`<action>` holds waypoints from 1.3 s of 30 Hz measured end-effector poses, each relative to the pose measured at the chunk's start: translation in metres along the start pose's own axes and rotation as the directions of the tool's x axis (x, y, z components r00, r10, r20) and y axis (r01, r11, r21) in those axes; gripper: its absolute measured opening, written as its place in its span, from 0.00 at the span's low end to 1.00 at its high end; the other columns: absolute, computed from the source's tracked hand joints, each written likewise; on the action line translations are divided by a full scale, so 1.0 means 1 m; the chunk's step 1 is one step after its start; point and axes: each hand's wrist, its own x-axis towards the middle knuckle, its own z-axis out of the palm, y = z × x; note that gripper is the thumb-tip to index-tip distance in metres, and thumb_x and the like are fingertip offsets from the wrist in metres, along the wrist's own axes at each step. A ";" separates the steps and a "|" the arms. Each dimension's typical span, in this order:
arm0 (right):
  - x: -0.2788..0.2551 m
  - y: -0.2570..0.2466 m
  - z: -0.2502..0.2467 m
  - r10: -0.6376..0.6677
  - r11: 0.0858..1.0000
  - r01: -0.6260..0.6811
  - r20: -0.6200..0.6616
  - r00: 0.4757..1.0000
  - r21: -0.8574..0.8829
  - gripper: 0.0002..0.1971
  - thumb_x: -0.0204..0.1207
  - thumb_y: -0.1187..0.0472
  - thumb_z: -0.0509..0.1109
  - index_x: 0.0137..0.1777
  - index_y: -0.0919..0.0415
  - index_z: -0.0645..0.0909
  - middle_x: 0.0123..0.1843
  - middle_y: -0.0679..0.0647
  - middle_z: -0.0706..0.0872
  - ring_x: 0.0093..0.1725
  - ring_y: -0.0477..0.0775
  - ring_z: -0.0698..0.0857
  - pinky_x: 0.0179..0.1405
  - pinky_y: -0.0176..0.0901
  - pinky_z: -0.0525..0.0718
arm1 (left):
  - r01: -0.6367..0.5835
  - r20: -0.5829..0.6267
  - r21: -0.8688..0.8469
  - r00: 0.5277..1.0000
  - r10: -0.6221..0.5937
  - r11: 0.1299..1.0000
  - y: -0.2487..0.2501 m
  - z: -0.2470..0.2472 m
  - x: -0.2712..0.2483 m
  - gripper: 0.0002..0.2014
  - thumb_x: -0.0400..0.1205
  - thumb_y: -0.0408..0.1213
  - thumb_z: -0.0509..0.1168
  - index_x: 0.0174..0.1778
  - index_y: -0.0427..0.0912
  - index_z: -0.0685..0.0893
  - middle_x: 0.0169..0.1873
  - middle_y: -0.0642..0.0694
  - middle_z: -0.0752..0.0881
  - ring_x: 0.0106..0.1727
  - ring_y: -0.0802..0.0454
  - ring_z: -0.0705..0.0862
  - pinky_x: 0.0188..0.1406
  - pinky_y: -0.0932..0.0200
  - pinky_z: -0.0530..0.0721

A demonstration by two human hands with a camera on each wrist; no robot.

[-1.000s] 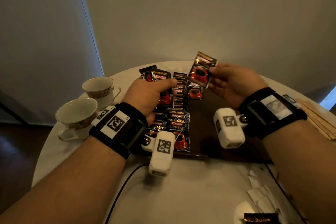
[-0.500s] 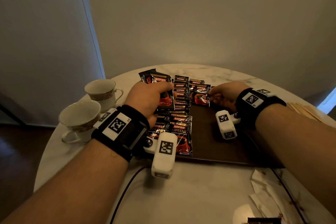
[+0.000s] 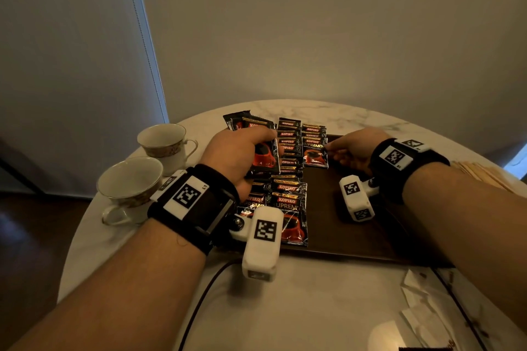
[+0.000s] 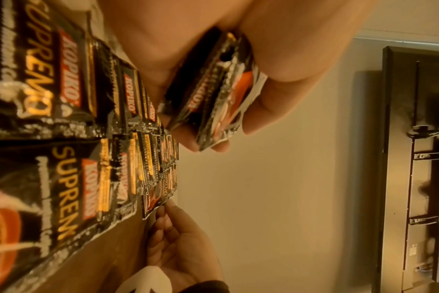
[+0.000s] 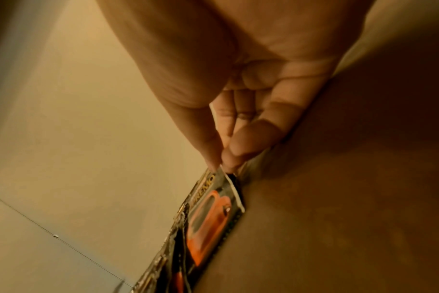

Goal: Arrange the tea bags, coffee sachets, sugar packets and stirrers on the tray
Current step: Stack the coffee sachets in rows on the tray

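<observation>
Foil sachet (image 3: pixel 314 152), raised in my right hand (image 3: pixel 354 149) a second ago, now lies flat on the tray (image 3: pixel 356 234), starting a third column; my fingertips (image 5: pixel 214 158) still pinch its right edge. Its long axis runs away from me, logo far. My left hand (image 3: pixel 238 151) clasps spare sachets (image 4: pixel 214 93).

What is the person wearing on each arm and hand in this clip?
Both forearms are bare, with no sleeves or gloves. The left wrist and right wrist each carry a wide black band topped by a white plate printed with a black square code. A white boxy camera unit, also code-marked, hangs under each wrist. No rings are visible.
</observation>
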 end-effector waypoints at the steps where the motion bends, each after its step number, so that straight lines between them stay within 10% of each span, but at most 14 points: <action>1: -0.001 0.000 -0.001 0.001 1.000 -0.002 0.012 1.000 0.021 0.08 0.78 0.63 0.79 0.52 0.67 0.89 0.43 0.58 0.89 0.37 0.50 0.85 0.39 0.40 0.84 | 0.002 0.000 0.005 1.000 -0.002 1.000 0.000 0.000 -0.001 0.04 0.81 0.32 0.72 0.48 0.35 0.87 0.40 0.35 0.92 0.36 0.41 0.91 0.44 0.43 0.92; 10: -0.049 -0.009 -0.013 -0.082 0.901 0.001 0.169 0.982 0.434 0.04 0.81 0.59 0.74 0.52 0.59 0.86 0.36 0.52 0.86 0.31 0.47 0.83 0.32 0.38 0.83 | 0.018 -0.075 0.042 0.997 -0.015 0.999 -0.002 0.006 -0.005 0.08 0.71 0.34 0.80 0.43 0.37 0.93 0.51 0.34 0.93 0.54 0.32 0.92 0.58 0.30 0.89; 16: -0.103 -0.012 0.004 -0.212 0.910 -0.034 0.534 0.818 0.413 0.09 0.73 0.51 0.76 0.41 0.56 0.83 0.32 0.49 0.76 0.29 0.46 0.75 0.28 0.37 0.75 | 0.007 0.001 0.005 1.000 -0.007 1.000 -0.003 0.012 -0.014 0.06 0.80 0.30 0.75 0.51 0.34 0.91 0.48 0.33 0.94 0.50 0.32 0.93 0.55 0.30 0.90; 22: -0.102 -0.003 0.013 -0.359 0.895 0.112 0.548 0.756 0.432 0.32 0.71 0.64 0.78 0.75 0.66 0.75 0.55 0.59 0.89 0.45 0.53 0.88 0.31 0.38 0.85 | 0.023 0.153 -0.047 0.988 -0.016 0.999 -0.005 0.016 -0.019 0.23 0.73 0.39 0.79 0.62 0.33 0.89 0.55 0.31 0.92 0.55 0.30 0.92 0.62 0.31 0.87; 28: -0.098 0.000 0.016 -0.454 0.862 0.202 0.529 0.717 0.466 0.23 0.71 0.71 0.76 0.66 0.63 0.81 0.59 0.59 0.91 0.53 0.59 0.92 0.34 0.42 0.89 | 0.049 0.101 -0.156 0.994 -0.033 0.987 -0.010 0.017 -0.013 0.32 0.72 0.49 0.82 0.67 0.34 0.87 0.60 0.28 0.90 0.60 0.26 0.90 0.64 0.27 0.85; 39: -0.100 0.000 0.026 -0.486 0.836 0.284 0.393 0.780 0.470 0.16 0.79 0.73 0.71 0.65 0.61 0.86 0.54 0.60 0.92 0.52 0.64 0.91 0.60 0.69 0.86 | -0.057 0.023 0.101 0.998 0.055 0.993 -0.006 0.021 -0.027 0.14 0.78 0.45 0.79 0.50 0.37 0.91 0.41 0.36 0.94 0.42 0.34 0.94 0.47 0.37 0.93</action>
